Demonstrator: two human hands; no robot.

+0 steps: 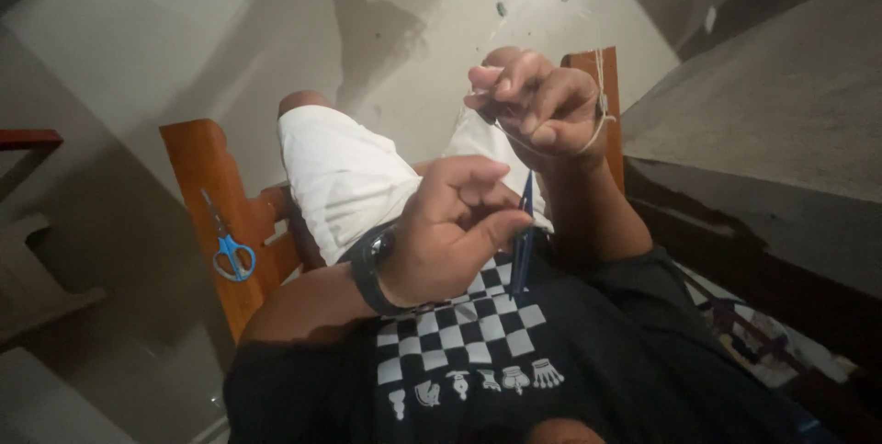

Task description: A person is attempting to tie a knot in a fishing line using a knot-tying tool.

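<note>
A: Report the scene, left to right.

B: Blue-handled steel scissors (228, 249) lie on the orange wooden chair arm (209, 196), well apart from both hands. The left hand (450, 228), black wristband (367, 269) on its wrist, pinches a slim dark-blue rod-shaped tool (524, 237) between thumb and fingers. The right hand (542, 104), raised above it, is closed around a thin pale cord (597, 127) looped over its fingers.

A: Risks?

B: The cord is under tension; a loosened pinch would likely let the loop slip off. The tool could drop onto the lap.

A: Tool orientation?

B: Long axis near-vertical; upper end toward the right hand, lower end over the black checkered shirt (478, 334).
</note>
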